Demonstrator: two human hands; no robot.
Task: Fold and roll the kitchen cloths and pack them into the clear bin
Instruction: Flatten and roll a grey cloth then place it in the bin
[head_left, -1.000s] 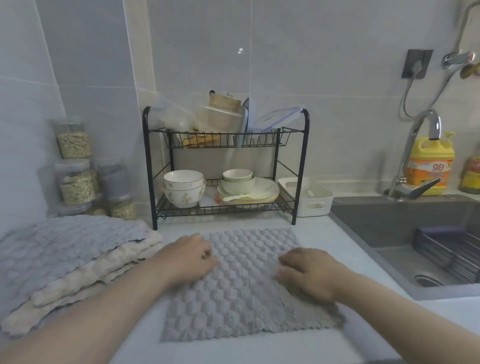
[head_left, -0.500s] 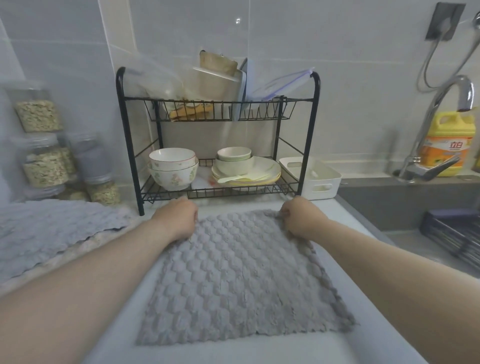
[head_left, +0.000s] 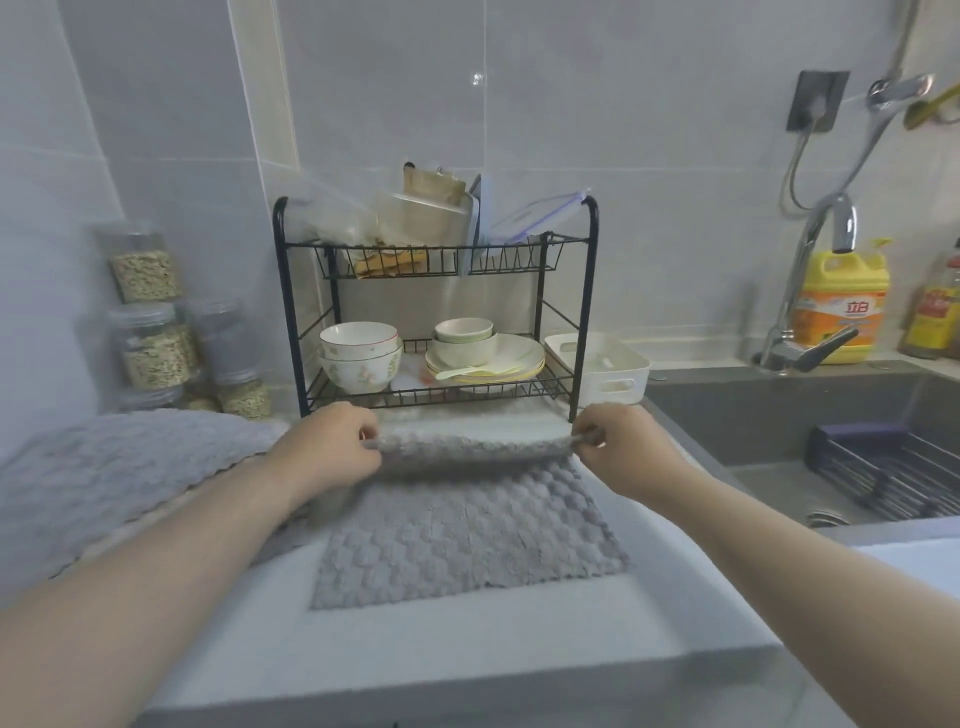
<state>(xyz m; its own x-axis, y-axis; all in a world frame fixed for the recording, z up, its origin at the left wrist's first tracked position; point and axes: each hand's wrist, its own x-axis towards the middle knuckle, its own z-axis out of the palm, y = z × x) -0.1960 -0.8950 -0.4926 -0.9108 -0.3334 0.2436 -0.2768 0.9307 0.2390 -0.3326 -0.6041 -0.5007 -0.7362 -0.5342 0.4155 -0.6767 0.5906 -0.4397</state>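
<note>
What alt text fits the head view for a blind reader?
The left hand and right hand pinch the far edge of a grey cloth, raised off the counter. More cloths lie stacked at left; a dish rack stands behind.

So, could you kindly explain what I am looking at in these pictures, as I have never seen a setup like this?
There is no machine here: a person works with two bare hands, and every picture comes from one wide-angle camera worn on the head, looking forward and down. That is why both forearms reach in from the bottom edge. On the white counter lies a grey cloth. The left hand and the right hand each pinch a far corner of it, lifted off the counter and turned over towards the person. To the left sits a stack of cloths. Behind stands a black dish rack with bowls and plates, a white tub beside it, and the sink to the right.
</note>
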